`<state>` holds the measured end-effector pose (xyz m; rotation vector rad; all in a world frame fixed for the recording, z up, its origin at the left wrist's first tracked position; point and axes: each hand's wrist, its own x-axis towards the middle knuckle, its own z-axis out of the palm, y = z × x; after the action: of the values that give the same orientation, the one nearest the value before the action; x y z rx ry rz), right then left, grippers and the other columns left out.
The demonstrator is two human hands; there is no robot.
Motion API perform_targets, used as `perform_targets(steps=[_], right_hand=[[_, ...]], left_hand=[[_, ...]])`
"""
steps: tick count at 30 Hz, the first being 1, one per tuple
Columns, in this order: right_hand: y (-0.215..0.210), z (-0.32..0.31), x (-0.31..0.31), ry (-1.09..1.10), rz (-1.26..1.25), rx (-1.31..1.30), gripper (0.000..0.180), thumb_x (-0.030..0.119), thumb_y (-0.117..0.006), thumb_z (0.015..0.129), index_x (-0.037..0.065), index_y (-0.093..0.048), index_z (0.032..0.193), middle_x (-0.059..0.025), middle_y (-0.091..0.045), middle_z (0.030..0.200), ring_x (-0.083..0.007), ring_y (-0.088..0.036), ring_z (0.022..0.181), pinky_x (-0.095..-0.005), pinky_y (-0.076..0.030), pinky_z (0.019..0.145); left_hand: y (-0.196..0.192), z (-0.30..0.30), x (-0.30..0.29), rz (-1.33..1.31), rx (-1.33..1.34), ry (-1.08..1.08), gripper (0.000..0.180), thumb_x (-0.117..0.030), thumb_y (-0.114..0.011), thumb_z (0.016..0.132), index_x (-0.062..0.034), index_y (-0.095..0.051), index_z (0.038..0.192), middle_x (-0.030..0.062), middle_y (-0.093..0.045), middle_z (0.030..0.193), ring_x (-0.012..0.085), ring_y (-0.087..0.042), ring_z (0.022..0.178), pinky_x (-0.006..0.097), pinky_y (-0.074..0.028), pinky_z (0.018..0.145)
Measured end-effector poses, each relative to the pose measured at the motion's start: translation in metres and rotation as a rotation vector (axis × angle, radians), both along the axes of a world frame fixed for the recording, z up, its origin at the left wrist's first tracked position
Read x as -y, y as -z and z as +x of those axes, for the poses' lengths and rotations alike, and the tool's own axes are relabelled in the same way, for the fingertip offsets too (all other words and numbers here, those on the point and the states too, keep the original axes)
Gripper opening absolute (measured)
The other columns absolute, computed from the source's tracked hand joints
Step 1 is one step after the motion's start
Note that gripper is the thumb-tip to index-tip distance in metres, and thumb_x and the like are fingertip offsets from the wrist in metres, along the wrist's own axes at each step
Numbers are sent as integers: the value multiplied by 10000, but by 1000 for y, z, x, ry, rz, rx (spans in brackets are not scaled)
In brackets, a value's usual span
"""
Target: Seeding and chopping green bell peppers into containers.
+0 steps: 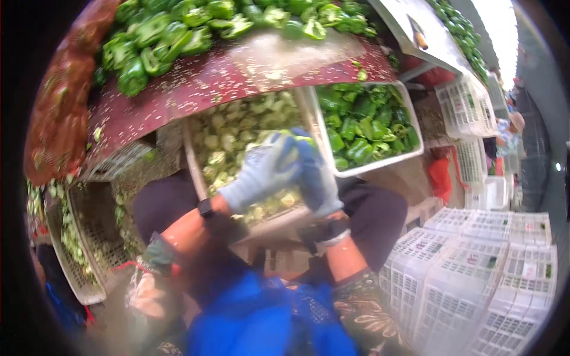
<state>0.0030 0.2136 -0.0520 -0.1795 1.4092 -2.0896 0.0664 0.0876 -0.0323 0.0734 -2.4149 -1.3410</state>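
My two gloved hands meet over a crate (191, 160) of pale green pepper cores (231, 124). My left hand (267, 169), in a light grey glove, is closed with its fingers curled against the right. My right hand (317, 178), in a bluer glove, is also closed. A bit of bright green pepper (303, 136) shows at the fingertips of both hands; the gloves hide most of it, and motion blurs it. Just right of my hands stands a white crate (420, 127) of opened green peppers (365, 127).
Ahead, a dark red board (178, 98) strewn with seeds bears a heap of green peppers (172, 35). A red mesh sack (59, 118) lies at the left, above a crate of scraps (77, 249). White crates (451, 273) are stacked at the right. A handled tool (419, 37) rests on a pale surface.
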Motion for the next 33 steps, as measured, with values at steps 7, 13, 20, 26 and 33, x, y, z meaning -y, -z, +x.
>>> perform_targets(steps=[7, 13, 20, 26, 33], right_hand=[[7, 23, 5, 85, -211, -113, 358, 237, -514, 1000, 53, -500, 1307, -55, -599, 1201, -131, -584, 1081, -284, -480, 938], [37, -1, 0, 121, -320, 206, 384, 90, -618, 922, 75, -536, 1297, -57, -609, 1218, -150, -597, 1084, -296, -491, 949], [17, -137, -97, 314, 455, -562, 530, 67, -700, 827, 58, -527, 1329, -139, -546, 1345, -241, -509, 1251, -344, -389, 1079], [55, -292, -220, -18, 2077, -844, 692, 397, -630, 825, 175, -394, 1436, -228, -485, 1313, -379, -494, 1211, -497, -390, 1018], [146, -286, -211, -215, 2236, -585, 769, 433, -485, 903, 243, -109, 1547, -407, -139, 1489, -551, -170, 1391, -574, -184, 1134]], left_hand=[[-9, -9, -1, 65, 35, 27, 250, -136, -628, 794, -8, -579, 1003, 136, -534, 893, 279, -560, 805, 343, -454, 726], [2, -33, 8, 877, 188, 69, 154, -90, -529, 928, -7, -579, 1046, 9, -592, 934, 93, -562, 852, 247, -473, 792], [-7, -24, 55, 671, 11, 56, 175, -40, -455, 948, -33, -571, 1078, 45, -561, 1075, 106, -557, 791, 272, -491, 689], [-10, -22, 39, 566, 243, -46, 143, -83, -485, 907, 8, -579, 964, 102, -581, 994, 172, -560, 833, 300, -479, 741], [7, -42, 49, 302, 148, -7, 181, -70, -561, 876, -34, -566, 1054, 85, -593, 989, 178, -587, 837, 302, -502, 704]])
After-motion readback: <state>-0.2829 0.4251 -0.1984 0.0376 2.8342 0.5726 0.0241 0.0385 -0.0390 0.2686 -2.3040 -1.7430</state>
